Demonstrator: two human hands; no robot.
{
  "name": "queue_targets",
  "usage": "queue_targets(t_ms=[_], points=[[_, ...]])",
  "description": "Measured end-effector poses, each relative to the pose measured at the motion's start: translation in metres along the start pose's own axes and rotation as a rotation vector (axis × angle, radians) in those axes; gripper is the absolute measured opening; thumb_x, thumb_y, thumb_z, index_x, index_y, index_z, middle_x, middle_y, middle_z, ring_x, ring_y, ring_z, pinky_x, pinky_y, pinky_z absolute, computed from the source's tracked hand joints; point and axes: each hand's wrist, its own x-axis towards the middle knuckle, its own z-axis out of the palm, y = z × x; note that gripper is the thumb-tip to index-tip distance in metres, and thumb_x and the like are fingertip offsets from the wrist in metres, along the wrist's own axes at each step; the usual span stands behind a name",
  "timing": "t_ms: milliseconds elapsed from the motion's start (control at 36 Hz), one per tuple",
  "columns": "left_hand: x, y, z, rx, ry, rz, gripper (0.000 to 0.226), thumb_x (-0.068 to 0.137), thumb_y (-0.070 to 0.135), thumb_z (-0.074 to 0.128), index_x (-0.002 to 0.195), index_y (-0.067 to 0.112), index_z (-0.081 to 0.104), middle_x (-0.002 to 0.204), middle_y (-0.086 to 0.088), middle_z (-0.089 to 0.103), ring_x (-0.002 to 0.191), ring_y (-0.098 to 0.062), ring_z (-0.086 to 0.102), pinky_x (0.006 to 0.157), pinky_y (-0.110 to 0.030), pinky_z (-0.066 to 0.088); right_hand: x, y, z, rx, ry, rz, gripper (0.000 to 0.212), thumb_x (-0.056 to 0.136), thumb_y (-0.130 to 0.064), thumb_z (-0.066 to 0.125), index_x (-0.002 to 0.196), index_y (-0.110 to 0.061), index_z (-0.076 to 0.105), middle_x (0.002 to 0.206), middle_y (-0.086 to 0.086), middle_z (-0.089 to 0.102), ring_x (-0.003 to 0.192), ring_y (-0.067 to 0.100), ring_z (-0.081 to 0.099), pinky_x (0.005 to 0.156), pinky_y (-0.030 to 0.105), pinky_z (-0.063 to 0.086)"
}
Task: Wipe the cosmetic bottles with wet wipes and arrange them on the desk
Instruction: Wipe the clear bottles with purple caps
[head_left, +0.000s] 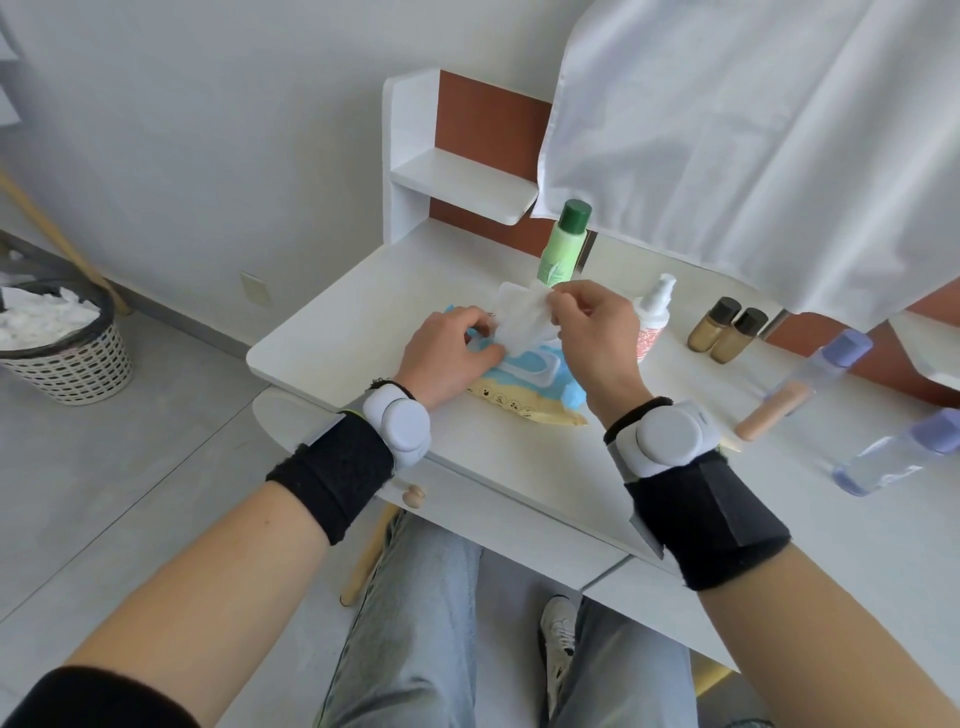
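Observation:
A blue and yellow wet wipe pack (535, 387) lies on the white desk (332, 332). My left hand (449, 353) presses down on the pack's left side. My right hand (592, 332) pinches a white wet wipe (519, 317) that sticks up out of the pack's opening. Behind the hands stands a green bottle (563, 244) with a dark green cap. To the right are a white pump bottle (652, 317), two small gold bottles (727, 328), a peach tube (774, 408), and two clear bottles with purple caps (831, 364) (898, 452) lying on the desk.
A white cloth (753, 130) hangs over the back right of the desk. A small white shelf (462, 182) stands at the back left. A wicker bin (62, 343) with white waste sits on the floor at left. My knees are under the desk's front edge.

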Motion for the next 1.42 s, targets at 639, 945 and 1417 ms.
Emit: queue_targets(t_ms=[639,945,1417], points=[[-0.004,0.008,0.001,0.128,-0.026,-0.028,0.033,0.083,0.035,0.065,0.114,0.021,0.062,0.111,0.005,0.057,0.103,-0.021,0.047,0.075,-0.029,0.036,-0.008,-0.033,-0.005,0.31,0.222,-0.184,0.019,0.099,-0.016,0.042,0.084,-0.022,0.051,0.075,-0.004,0.054,0.072,0.014,0.053,0.075,0.051,0.055],[-0.005,0.008,0.001,0.112,-0.029,-0.034,0.027,0.083,0.033,0.066,0.108,0.024,0.063,0.109,0.01,0.056,0.102,-0.017,0.046,0.077,-0.026,0.035,0.013,-0.079,-0.048,0.485,0.609,-0.404,0.019,0.098,-0.01,0.04,0.084,-0.021,0.048,0.073,-0.01,0.042,0.064,0.001,0.04,0.066,0.02,0.038],[-0.006,0.008,-0.003,-0.105,0.11,-0.068,0.005,0.088,0.025,0.064,0.084,0.021,0.064,0.079,0.014,0.06,0.074,-0.013,0.054,0.071,-0.026,0.043,-0.006,-0.024,-0.033,-0.948,-0.395,-0.135,0.027,0.092,-0.032,0.055,0.115,-0.021,0.065,0.107,0.006,0.064,0.103,0.028,0.058,0.078,0.034,0.043]])
